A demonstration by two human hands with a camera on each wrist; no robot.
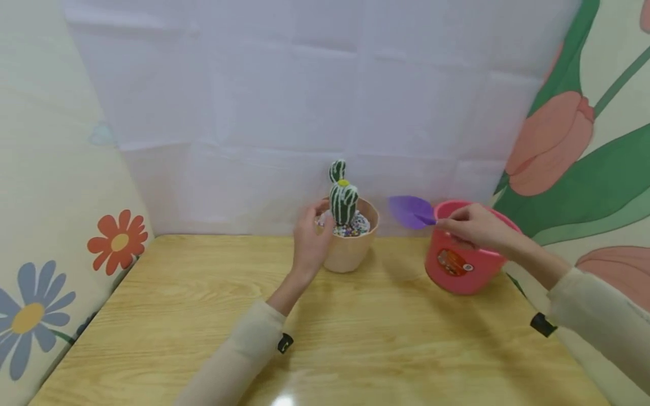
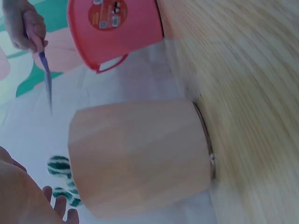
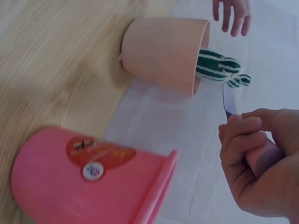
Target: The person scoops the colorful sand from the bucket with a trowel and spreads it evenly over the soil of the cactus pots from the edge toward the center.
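My right hand (image 1: 474,228) grips a small purple hand trowel (image 1: 408,211) by its pink-and-purple handle (image 3: 261,156), fingers curled round it. The blade points left, between a pink bucket (image 1: 464,265) and a peach-coloured flowerpot (image 1: 347,254). In the pot stands a green knitted cactus (image 1: 342,203) with white stripes and a yellow top, among small multicoloured beads (image 1: 350,228). My left hand (image 1: 312,239) hovers at the pot's left rim, its fingers loosely extended beside the cactus. In the right wrist view those fingers (image 3: 226,16) hang apart from the pot.
The pot and bucket stand at the back of a wood-grain table (image 1: 203,316). Behind them hangs a creased white cloth (image 1: 274,101). Flower-patterned walls (image 1: 584,186) close in on both sides, the right one near the bucket.
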